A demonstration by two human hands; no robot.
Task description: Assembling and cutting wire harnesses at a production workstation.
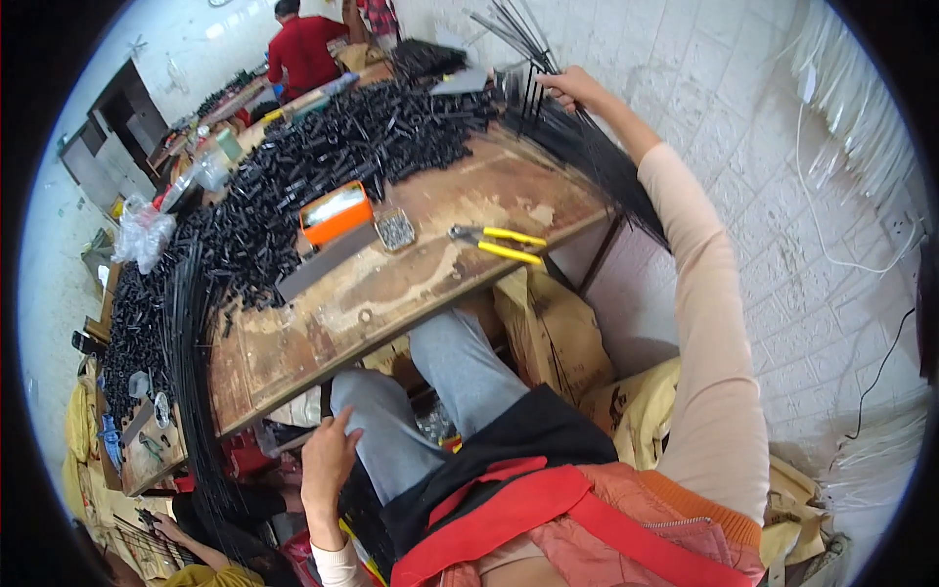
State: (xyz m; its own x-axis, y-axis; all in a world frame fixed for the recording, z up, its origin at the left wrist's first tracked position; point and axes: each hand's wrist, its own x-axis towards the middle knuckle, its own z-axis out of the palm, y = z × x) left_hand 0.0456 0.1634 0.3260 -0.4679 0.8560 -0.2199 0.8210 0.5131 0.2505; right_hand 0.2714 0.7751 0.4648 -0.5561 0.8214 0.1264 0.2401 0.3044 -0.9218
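Note:
My right hand [575, 88] is stretched out to the far right end of the table, its fingers curled round some thin black rods [534, 96]. More long black rods fan out above that hand, and a thick bundle of black strips [587, 147] hangs over the table's corner below it. My left hand [331, 460] hovers beside my knee near the table's front edge, empty, with its fingers apart. Yellow-handled pliers [504, 245] lie on the wooden table [450, 215]. Left of them are a clear box of small metal parts [395, 230] and an orange box [335, 211].
A large heap of short black parts [342, 137] covers the table's far side. Another bundle of long black strips [186, 333] droops over its left edge. A co-worker's hand [174, 528] shows at lower left; a person in red [301, 54] is farther back. Brown sacks [553, 333] stand underneath.

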